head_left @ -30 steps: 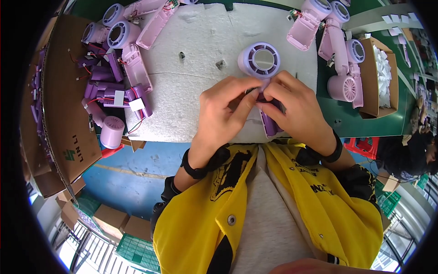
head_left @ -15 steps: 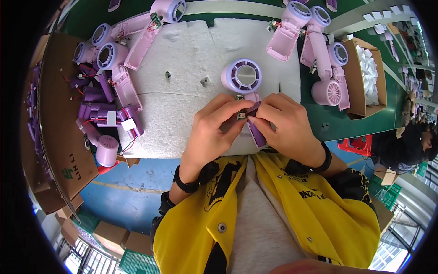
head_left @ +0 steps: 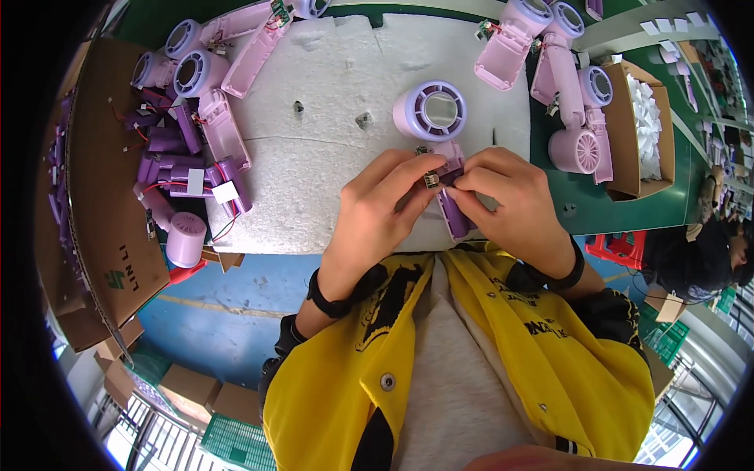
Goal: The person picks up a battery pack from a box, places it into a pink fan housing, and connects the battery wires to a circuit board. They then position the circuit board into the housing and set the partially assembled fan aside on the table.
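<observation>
Far left there's a big carton (head_left: 114,180), then a messy heap of purple packs (head_left: 162,141) with red wires, some with white patches on them. Pink fans (head_left: 198,73) sit just behind the heap, one with its handle shell lying open. Next comes the white foam slab (head_left: 314,188). Over its near edge, the left hand (head_left: 385,196) has a tiny circuit board (head_left: 431,180) pinched between thumb and fingers. The fan being worked on (head_left: 430,111) lies right there on the foam, head away from the person, a purple battery (head_left: 454,216) down in its handle. The right hand (head_left: 506,192) has its fingertips bunched by the battery's upper end; can't tell what's between them. Further right: more pink fans (head_left: 572,86), then a box (head_left: 664,133) of white bits.
</observation>
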Tool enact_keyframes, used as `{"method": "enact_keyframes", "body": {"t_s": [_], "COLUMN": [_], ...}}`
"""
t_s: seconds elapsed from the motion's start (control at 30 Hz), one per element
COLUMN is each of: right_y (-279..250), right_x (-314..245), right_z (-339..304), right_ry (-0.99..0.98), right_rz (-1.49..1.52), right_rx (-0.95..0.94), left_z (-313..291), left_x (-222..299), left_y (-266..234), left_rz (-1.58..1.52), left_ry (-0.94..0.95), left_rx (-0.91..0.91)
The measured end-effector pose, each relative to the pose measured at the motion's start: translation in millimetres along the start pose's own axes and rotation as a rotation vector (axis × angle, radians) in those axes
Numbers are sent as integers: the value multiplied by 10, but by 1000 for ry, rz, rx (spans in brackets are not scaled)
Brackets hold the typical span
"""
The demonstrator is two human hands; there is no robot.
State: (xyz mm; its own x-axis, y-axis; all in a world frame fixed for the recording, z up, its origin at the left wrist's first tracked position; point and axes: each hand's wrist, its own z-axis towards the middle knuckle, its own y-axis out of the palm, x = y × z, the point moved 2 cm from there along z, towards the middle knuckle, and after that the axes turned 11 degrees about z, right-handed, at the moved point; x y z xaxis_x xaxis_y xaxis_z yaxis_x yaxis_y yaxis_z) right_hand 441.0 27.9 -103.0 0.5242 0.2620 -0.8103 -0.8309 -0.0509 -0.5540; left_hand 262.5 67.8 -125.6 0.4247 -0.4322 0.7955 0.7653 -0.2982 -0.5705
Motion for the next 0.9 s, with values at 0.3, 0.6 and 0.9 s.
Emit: {"method": "enact_keyframes", "body": {"t_s": [0.3,0.6,0.9], "right_y": [14,24,55], "right_x": [-26,-25,-20], "right_z": [-10,12,42], "right_ry": [6,-16,-33], "right_rz": [14,-6,-5], "right_rx": [55,49,40], "left_z": [31,-9,-53], "left_x": [15,-89,-184], "left_y": [-3,4,-10], "left_rz": [-46,-186,-398], "left_ry": [33,-105,-214], "left_rx": [16,-17,-44]}}
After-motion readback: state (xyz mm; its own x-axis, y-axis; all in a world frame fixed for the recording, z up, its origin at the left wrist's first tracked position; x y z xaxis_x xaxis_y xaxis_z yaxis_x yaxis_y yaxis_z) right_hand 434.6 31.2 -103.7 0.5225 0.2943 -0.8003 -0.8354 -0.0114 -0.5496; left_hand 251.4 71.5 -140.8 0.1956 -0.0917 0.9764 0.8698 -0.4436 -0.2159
